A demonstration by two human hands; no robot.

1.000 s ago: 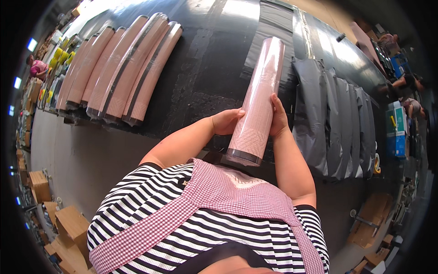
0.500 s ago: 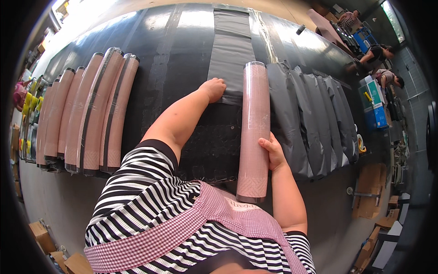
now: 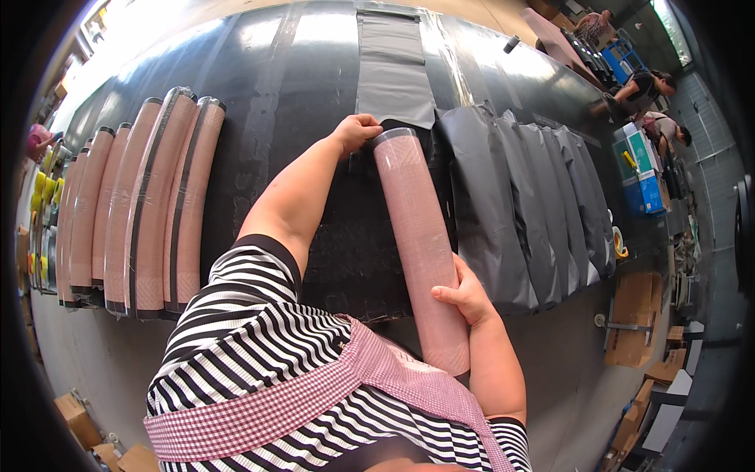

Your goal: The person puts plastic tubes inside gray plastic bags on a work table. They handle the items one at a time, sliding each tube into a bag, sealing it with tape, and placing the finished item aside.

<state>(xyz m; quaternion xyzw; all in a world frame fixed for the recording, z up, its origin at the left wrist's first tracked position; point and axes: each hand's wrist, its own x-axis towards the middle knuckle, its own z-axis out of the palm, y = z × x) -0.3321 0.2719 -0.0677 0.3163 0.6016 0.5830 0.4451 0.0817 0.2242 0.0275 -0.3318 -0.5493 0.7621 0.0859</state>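
Observation:
My right hand [image 3: 465, 297] grips a pink rolled mat [image 3: 417, 228] in clear wrap from its right side, thumb on top. The roll lies tilted, its dark-edged far end close to the near edge of a flat grey plastic bag [image 3: 392, 75]. At the left corner of that edge, my left hand [image 3: 358, 135] is closed in a pinch on the bag's lip, beside the roll's far end. The roll's near end is against my checked apron.
Several wrapped pink rolls [image 3: 149, 204] stand side by side on the left of the black table [image 3: 267, 149]. Several filled grey bags [image 3: 503, 204] lie on the right, near a tape roll [image 3: 619, 242]. Other people [image 3: 649, 90] work at the far right. Cardboard [image 3: 634, 318] lies beyond the table's right corner.
The roll's far end has swung left toward my left hand and the roll has come nearer to me. My left hand has lifted the bag's near edge slightly and moved a little away.

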